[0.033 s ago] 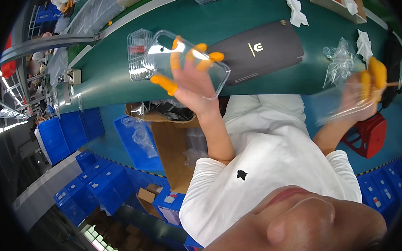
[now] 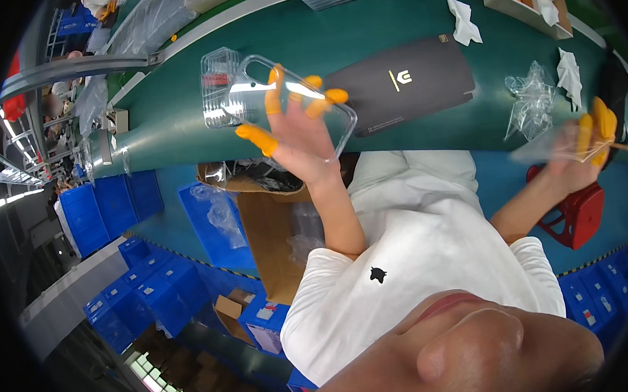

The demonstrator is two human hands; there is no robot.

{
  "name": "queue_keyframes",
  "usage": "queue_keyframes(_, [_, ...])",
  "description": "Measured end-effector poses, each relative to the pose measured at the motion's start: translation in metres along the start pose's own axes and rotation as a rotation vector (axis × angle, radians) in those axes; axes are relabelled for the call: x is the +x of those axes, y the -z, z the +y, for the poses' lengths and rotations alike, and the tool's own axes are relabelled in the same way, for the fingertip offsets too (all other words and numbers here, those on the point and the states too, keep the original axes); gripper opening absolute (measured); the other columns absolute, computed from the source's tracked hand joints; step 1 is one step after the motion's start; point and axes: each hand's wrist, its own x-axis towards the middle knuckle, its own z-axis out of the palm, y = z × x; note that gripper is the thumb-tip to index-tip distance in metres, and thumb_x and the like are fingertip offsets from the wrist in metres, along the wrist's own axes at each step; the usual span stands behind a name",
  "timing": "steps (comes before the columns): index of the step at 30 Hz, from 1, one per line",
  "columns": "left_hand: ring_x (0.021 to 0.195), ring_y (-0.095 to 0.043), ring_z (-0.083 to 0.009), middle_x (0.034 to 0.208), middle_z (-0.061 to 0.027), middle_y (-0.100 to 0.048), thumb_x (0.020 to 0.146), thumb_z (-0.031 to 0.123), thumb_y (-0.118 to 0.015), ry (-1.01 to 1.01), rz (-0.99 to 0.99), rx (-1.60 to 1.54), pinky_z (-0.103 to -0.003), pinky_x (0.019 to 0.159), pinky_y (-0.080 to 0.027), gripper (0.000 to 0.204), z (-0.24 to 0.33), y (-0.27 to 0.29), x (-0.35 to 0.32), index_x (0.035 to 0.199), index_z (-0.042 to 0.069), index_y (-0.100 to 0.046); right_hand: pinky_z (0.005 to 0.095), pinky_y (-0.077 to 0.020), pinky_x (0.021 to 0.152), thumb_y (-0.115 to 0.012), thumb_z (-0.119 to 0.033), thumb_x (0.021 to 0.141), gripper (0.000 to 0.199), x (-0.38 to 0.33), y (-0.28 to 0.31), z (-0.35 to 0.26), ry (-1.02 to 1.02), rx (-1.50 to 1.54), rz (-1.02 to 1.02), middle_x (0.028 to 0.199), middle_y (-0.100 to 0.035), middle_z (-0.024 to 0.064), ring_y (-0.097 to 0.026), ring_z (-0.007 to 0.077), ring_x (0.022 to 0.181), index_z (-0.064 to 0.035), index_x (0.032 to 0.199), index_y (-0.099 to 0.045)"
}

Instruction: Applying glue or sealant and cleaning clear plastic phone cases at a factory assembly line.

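Phone case, clear, lies across our left hand, whose spread, orange-capped fingers support it above the desk; our right hand, near the red stool, pinches a blurred clear sheet.

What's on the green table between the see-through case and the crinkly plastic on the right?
In the head view, right of the see-through case lies a flat dark grey sheet, then green table before the crinkly plastic.
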Motion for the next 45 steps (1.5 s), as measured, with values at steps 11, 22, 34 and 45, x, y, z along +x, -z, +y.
queue_keyframes(11, [0.077, -0.066, -0.0287, 0.098, -0.0175, -0.060, 0.086, 0.077, -0.017, 0.102, -0.256, 0.320, -0.036, 0.081, -0.047, 0.092, -0.011, -0.016, -0.016, 0.135, 0.003, -0.042, 0.0359, -0.0473, 0.079, -0.060, -0.004, 0.084, 0.036, 0.025, 0.079, 0.035, 0.257, -2.003, -0.156, 0.110, -0.054, 0.0170, -0.060, 0.0306, 0.092, -0.0007, 0.119, -0.053])
queue_keyframes(22, [0.094, -0.059, -0.0175, 0.107, -0.0125, -0.059, 0.090, 0.050, -0.056, -0.002, -0.389, 0.381, -0.032, 0.087, -0.044, 0.070, -0.013, -0.019, -0.031, 0.135, -0.001, -0.042, 0.0175, -0.0403, 0.070, -0.041, -0.009, 0.095, 0.036, 0.052, 0.082, -0.002, -0.220, -1.318, 0.263, 0.108, -0.065, 0.0065, -0.054, 0.0085, 0.077, -0.0016, 0.127, -0.056])
queue_keyframes(34, [0.098, -0.050, -0.0269, 0.110, -0.0086, -0.052, 0.058, 0.047, -0.085, -0.622, -0.317, 1.363, -0.038, 0.088, -0.035, 0.089, -0.029, -0.045, -0.042, 0.130, 0.007, -0.050, 0.0211, -0.0463, 0.069, -0.057, -0.007, 0.093, 0.033, -0.016, -0.103, 0.093, -0.303, -0.711, -0.408, 0.092, -0.061, 0.0041, -0.056, 0.0070, 0.077, 0.0021, 0.124, -0.055])
queue_keyframes(45, [0.091, -0.057, -0.0253, 0.092, -0.0122, -0.065, 0.085, 0.051, -0.060, 0.059, -0.470, 0.595, -0.037, 0.094, -0.035, 0.060, -0.014, -0.016, -0.038, 0.112, -0.001, -0.064, 0.0160, -0.0373, 0.054, -0.059, -0.018, 0.093, 0.031, -0.003, -0.094, 0.083, -0.461, -0.731, -0.444, 0.092, -0.064, 0.0014, -0.052, 0.0020, 0.068, 0.0000, 0.118, -0.061])
